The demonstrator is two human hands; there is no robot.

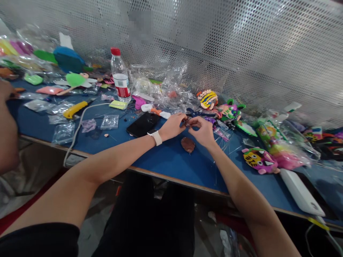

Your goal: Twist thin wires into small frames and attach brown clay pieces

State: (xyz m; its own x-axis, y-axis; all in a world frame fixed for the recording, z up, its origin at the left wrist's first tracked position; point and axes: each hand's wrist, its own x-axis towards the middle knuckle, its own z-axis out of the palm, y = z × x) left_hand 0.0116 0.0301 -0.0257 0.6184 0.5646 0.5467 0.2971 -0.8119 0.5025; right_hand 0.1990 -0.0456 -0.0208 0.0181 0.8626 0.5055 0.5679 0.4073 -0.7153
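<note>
My left hand, with a white-banded watch on its wrist, and my right hand meet above the blue table. Between their pinched fingertips is a small brown piece of modelling clay, mostly covered by the fingers. Just below them lies a flat brown oval of clay, untouched by either hand. A black phone rests left of my left hand. Dark-handled pliers or scissors lie partly hidden behind my fingers.
A red-capped bottle stands behind, near clear plastic bags. A yellow utility knife and white cable lie left. Colourful clay figures and a white power bank lie right. Another person's arm is at far left.
</note>
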